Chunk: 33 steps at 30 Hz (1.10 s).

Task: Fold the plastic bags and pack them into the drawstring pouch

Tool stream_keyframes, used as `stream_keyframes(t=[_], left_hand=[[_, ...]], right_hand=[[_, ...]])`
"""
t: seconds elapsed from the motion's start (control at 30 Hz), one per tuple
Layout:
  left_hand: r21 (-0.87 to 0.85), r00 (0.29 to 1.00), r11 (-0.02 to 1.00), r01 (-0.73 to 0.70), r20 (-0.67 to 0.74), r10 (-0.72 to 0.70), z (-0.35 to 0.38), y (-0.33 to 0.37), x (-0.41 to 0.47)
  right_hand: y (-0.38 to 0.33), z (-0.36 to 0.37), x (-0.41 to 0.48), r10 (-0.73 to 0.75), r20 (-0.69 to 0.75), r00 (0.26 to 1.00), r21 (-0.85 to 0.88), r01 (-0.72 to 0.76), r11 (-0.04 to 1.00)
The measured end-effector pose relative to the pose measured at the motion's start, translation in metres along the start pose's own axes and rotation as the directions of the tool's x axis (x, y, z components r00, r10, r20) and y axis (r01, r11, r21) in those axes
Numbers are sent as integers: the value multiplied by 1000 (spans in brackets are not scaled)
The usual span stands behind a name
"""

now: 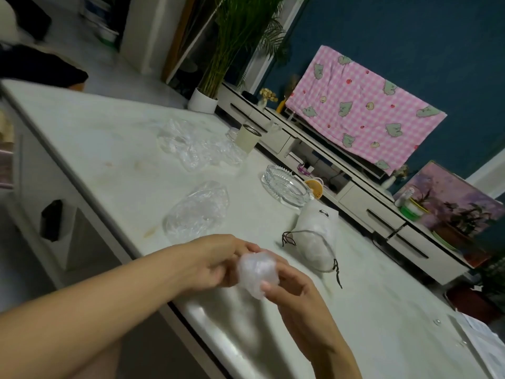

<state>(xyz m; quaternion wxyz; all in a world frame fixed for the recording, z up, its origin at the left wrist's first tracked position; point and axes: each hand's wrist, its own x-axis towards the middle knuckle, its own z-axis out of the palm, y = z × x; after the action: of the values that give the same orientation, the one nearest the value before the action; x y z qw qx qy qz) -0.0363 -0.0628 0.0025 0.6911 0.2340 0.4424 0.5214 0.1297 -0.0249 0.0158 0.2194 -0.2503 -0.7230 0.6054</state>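
Observation:
Both my hands hold a folded-up clear plastic bag above the near edge of the white table. My left hand grips its left side with curled fingers. My right hand pinches its right side, thumb on top. The white drawstring pouch lies just beyond my hands, its mouth open toward me and its dark cords trailing on the table. A loose clear bag lies flat to the left of the pouch. Several more crumpled clear bags sit farther back.
A glass ashtray stands behind the pouch, with a small orange fan beside it. A beige cup and a glass jar stand at the table's far edge. Papers lie at the right end. A low cabinet runs behind.

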Motion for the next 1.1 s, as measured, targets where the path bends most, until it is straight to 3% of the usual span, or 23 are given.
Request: stream_keyframes(t=[0.1,0.2,0.27,0.3,0.33,0.4,0.53,0.63,0.73,0.8,0.87,0.97,1.03,1.1], left_hand=[[144,991,980,136,-18,-134,14,1,18],[254,985,954,161,-95,-141,35,6,33],[380,973,921,85,-230,6,49,10,52],[499,939,867,14,-305,161,54,10,64],[658,879,751,-55,-325,349,58,10,80],[880,786,460,-119,-200,585,64,12,103],[998,744,-31,-52,59,665,72,14,143],[974,673,-225,0,166,721,76,16,158],[907,557,-356,-225,420,717,79,21,163],[822,495,-378,-427,562,662,79,20,158],[746,495,-324,-582,641,587,82,17,150],[730,551,-182,-659,633,544,84,13,139],[726,561,-164,-668,635,531,84,7,135],[710,566,-165,-685,661,493,88,-5,131]], right_hand=[[11,-12,11,-32,-171,985,56,42,998],[15,-31,22,-68,-303,951,20,78,997],[22,-51,29,-96,-452,887,-49,83,995],[26,-62,31,-108,-528,843,-80,76,994],[30,-72,34,-125,-596,793,-111,72,991],[34,-88,36,-169,-682,712,-173,67,983],[44,-108,38,-297,-699,650,-340,64,938],[54,-110,39,-401,-653,642,-510,18,860],[57,-113,39,-524,-624,580,-643,-1,766],[59,-117,38,-623,-616,482,-734,-65,676],[61,-122,35,-644,-659,388,-725,-98,682],[58,-125,33,-592,-696,405,-668,-64,742],[57,-124,34,-532,-732,426,-613,-72,787],[59,-124,34,-490,-778,394,-580,-149,801]])
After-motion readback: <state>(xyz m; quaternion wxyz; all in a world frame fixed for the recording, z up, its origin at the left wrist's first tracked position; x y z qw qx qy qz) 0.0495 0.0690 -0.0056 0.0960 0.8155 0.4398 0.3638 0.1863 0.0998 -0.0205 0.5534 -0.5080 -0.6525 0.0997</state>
